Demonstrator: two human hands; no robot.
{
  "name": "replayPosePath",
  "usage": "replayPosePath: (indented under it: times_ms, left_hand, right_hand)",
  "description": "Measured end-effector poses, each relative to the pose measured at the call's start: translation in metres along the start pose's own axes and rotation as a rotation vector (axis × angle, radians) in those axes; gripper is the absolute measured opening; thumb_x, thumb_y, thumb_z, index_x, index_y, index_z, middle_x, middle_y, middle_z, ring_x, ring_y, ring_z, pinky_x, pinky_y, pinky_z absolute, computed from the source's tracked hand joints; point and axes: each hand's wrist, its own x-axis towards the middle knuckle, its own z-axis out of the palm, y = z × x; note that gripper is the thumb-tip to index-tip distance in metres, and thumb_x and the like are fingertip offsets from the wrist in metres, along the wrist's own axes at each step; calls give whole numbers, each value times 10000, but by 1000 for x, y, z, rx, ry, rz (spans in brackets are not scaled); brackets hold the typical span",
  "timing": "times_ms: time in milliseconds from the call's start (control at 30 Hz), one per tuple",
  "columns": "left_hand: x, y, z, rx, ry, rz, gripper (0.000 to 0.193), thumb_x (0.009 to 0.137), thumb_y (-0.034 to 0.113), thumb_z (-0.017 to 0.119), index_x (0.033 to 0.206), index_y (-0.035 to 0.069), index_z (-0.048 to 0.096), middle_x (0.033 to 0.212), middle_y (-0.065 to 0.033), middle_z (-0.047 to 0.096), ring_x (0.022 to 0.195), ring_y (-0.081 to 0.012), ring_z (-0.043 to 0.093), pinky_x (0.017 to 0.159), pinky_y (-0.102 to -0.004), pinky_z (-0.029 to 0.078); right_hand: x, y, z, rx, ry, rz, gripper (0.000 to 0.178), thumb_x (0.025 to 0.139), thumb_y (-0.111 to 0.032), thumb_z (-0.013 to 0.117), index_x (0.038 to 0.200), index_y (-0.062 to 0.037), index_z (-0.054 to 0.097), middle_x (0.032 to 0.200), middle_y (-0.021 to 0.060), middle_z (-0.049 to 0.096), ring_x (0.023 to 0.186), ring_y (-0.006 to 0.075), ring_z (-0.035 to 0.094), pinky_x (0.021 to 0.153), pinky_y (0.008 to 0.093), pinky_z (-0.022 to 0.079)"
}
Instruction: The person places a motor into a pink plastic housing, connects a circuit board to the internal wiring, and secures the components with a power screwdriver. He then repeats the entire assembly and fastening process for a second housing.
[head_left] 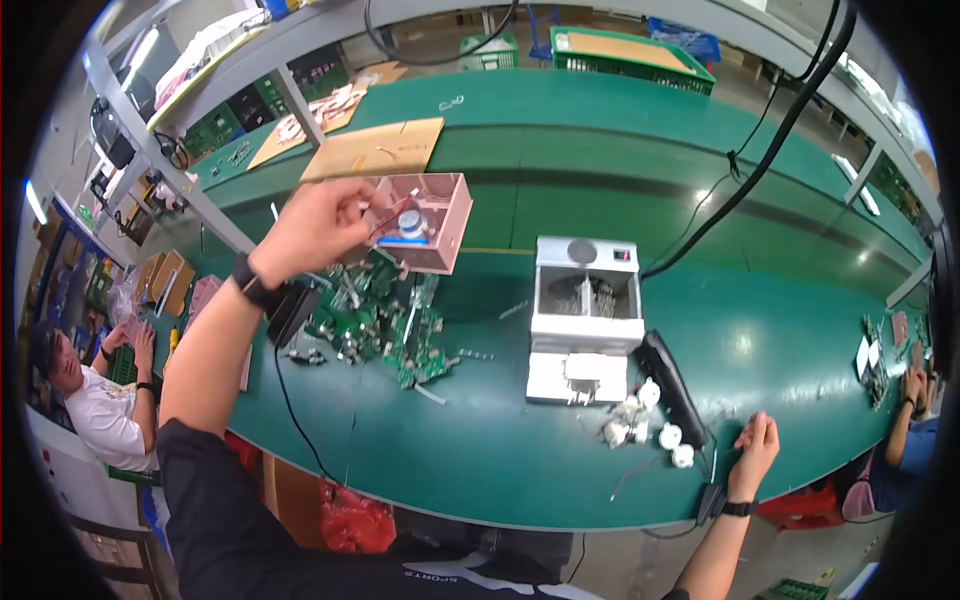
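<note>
Green table (480,465), left hand (318,225), one box (459,234)

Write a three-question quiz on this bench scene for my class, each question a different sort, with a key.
1. True or false: the long, black, rod-shaped tool lies to the right of the silver-grey, box-shaped machine.
2. Which of the wearer's hands is at the open-topped, pink, see-through box? a) left b) right c) both
3. Fill in: the heaped circuit boards are mainly ____ in colour.

Key: 1. True. 2. a, the left hand. 3. Green.
</note>
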Motion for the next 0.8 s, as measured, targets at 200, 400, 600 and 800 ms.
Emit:
replayPosePath:
  times_ms: [200,400,600,800]
  left_hand:
    - [125,-67,76,-22,32,62,242,868,84,718,1103,28,727,722,-3,631,655,-75,565,616,-266,477]
    - [211,-71,175,91,-1,-4,243,849,181,735,1069,84,767,911,-139,770,863,-311,743,812,-415,584]
    - [201,-69,185,188,-39,-31,372,920,433,693,1104,120,776,1021,-187,765,990,-389,724,888,-475,574]
    - [126,-8,140,110,55,283,396,909,378,694,1196,105,676,994,-206,737,934,-429,700,809,-541,555]
  right_hand:
    - [-3,-8,10,-13,38,0,288,1086,-248,594,863,-66,574,729,-16,525,578,42,448,502,214,371]
    - [-6,-12,7,-63,101,4,288,1084,-241,595,865,-56,570,720,-10,522,563,44,443,488,213,369]
    - [-1,-4,10,-49,42,27,253,1089,-240,582,900,-73,587,718,-19,507,567,38,435,487,216,358]
    - [-12,-24,-7,-370,113,-66,330,1041,-258,613,997,60,684,907,142,700,770,227,642,698,360,536]
